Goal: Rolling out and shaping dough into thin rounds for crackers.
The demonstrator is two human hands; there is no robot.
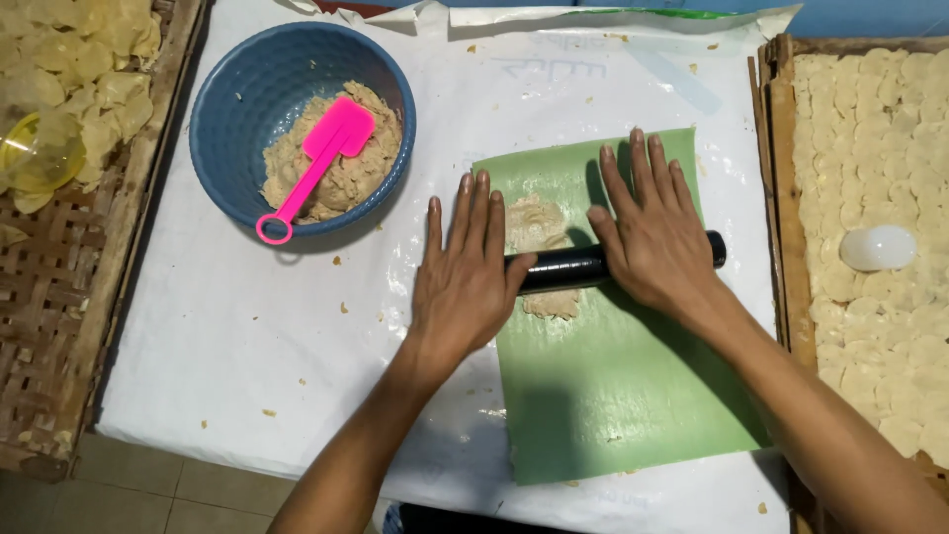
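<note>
A black rolling pin (pixel 568 267) lies across a green sheet (pixel 613 396) on the white-covered table. Beige dough (pixel 539 225) is flattened on the sheet under the pin. My left hand (pixel 465 277) rests flat on the pin's left end, fingers straight and together. My right hand (pixel 647 232) presses flat on the pin's right part, fingers spread and pointing away from me. The pin's right tip (pixel 716 249) sticks out past my right hand.
A blue bowl (pixel 237 109) with dough and a pink spatula (pixel 321 158) stands at the back left. A woven tray (pixel 49 257) with thin chips and a yellow cup (pixel 38 153) lies left. A wooden tray (pixel 781 198) of flat dough rounds and a white lid (pixel 878 247) lies right.
</note>
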